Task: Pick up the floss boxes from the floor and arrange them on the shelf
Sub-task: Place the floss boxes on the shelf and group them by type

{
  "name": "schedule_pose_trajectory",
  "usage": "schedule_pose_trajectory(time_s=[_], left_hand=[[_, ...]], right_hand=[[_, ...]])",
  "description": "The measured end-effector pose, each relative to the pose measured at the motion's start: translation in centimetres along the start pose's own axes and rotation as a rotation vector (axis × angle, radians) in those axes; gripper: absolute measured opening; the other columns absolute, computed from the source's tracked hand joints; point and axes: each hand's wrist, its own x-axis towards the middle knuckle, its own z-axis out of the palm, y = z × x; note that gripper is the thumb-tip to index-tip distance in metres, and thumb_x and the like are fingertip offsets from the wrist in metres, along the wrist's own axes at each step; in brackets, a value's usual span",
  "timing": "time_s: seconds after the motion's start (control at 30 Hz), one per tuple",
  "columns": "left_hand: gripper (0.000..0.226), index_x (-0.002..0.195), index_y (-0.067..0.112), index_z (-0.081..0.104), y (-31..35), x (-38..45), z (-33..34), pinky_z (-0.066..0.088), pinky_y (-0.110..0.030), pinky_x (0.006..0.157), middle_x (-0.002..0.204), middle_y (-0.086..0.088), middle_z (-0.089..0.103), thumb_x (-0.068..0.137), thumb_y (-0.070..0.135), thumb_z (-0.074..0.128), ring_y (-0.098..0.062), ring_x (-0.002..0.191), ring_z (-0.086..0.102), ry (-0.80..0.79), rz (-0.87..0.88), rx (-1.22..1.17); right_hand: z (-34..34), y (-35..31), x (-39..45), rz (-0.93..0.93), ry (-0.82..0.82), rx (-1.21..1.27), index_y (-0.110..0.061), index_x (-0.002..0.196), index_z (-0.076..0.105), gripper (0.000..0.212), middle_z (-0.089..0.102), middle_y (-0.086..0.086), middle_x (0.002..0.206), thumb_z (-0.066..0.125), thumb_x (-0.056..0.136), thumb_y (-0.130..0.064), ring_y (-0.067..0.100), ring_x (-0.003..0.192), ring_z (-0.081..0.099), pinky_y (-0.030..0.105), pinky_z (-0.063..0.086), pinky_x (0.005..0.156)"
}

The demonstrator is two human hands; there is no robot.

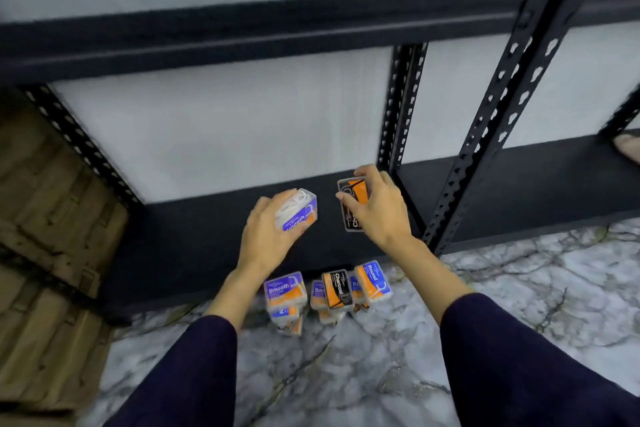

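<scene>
My left hand (268, 236) grips a clear floss box with a blue and orange "Smooth" label (298, 210), held over the black bottom shelf (207, 236). My right hand (377, 208) grips a black and orange "Charcoal" floss box (351, 201) just to the right of it, also above the shelf. A pile of several floss boxes (329, 291) lies on the marble floor right in front of the shelf edge, below both hands; labels read "Smooth", "Charcoal" and "Round".
Black perforated uprights (485, 135) stand to the right of my hands, with another shelf bay beyond. An upper shelf beam (242, 35) runs overhead. Brown cardboard (45, 253) fills the left side. A foot in a sandal (628, 149) shows at the far right.
</scene>
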Motion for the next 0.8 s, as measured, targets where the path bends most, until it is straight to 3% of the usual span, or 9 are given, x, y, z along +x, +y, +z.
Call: schedule_pose_trajectory(time_s=[0.13,0.27,0.43,0.53,0.6,0.7,0.8], left_hand=[[0.058,0.128,0.031,0.054,6.7,1.2,-6.7,0.049,-0.016,0.076,0.113,0.007,0.057,0.076,0.043,0.078,-0.005,0.096,0.057,0.188,0.126,-0.031],[0.047,0.115,0.035,0.055,14.3,1.9,-13.6,0.054,-0.027,0.077,0.108,0.016,0.062,0.075,0.040,0.079,-0.004,0.094,0.061,0.416,0.249,-0.133],[0.043,0.112,0.031,0.054,20.3,3.4,-19.6,0.055,-0.029,0.075,0.101,0.016,0.063,0.076,0.037,0.078,-0.002,0.090,0.062,0.615,0.321,-0.207],[0.041,0.111,0.031,0.053,20.9,4.8,-21.3,0.055,-0.034,0.076,0.100,0.014,0.064,0.077,0.034,0.077,-0.005,0.088,0.062,0.624,0.270,-0.171],[0.038,0.109,0.033,0.052,20.4,5.6,-21.9,0.055,-0.036,0.075,0.098,0.014,0.065,0.078,0.035,0.075,-0.008,0.087,0.063,0.611,0.235,-0.149],[0.030,0.102,0.039,0.052,19.7,6.5,-22.4,0.056,-0.037,0.073,0.093,0.017,0.065,0.080,0.036,0.072,-0.007,0.085,0.063,0.592,0.184,-0.144],[0.028,0.100,0.036,0.052,19.1,7.6,-22.4,0.055,-0.039,0.074,0.092,0.016,0.065,0.079,0.037,0.072,-0.010,0.085,0.063,0.580,0.152,-0.113]], right_hand=[[-4.9,-8.5,1.5,-0.244,0.164,0.029,-0.023,0.117,0.052,0.035,0.053,-0.002,0.111,0.062,0.088,-0.041,0.019,0.088,0.059,0.029,0.044,0.068],[-9.6,-16.6,3.0,-0.394,0.321,0.120,-0.023,0.113,0.054,0.033,0.054,-0.004,0.109,0.064,0.087,-0.040,0.012,0.088,0.057,0.028,0.044,0.068],[-13.8,-23.7,5.3,-0.448,0.510,0.308,-0.018,0.106,0.055,0.033,0.052,-0.017,0.090,0.068,0.084,-0.039,0.014,0.099,0.050,0.028,0.042,0.069],[-14.7,-25.0,7.0,-0.436,0.547,0.333,-0.020,0.114,0.053,0.029,0.055,-0.005,0.107,0.063,0.089,-0.030,0.017,0.105,0.043,0.017,0.034,0.067],[-14.4,-24.4,8.1,-0.429,0.534,0.297,-0.023,0.125,0.050,0.033,0.045,0.004,0.119,0.057,0.093,-0.018,0.020,0.108,0.043,0.013,0.034,0.076],[-13.2,-22.0,9.1,-0.388,0.504,0.231,-0.030,0.132,0.046,0.041,0.033,0.004,0.115,0.050,0.095,-0.012,0.023,0.101,0.047,0.025,0.043,0.082],[-12.6,-19.6,9.6,-0.310,0.441,0.229,-0.031,0.120,0.047,0.028,0.028,-0.002,0.110,0.052,0.095,-0.019,0.025,0.091,0.059,0.039,0.056,0.077]])
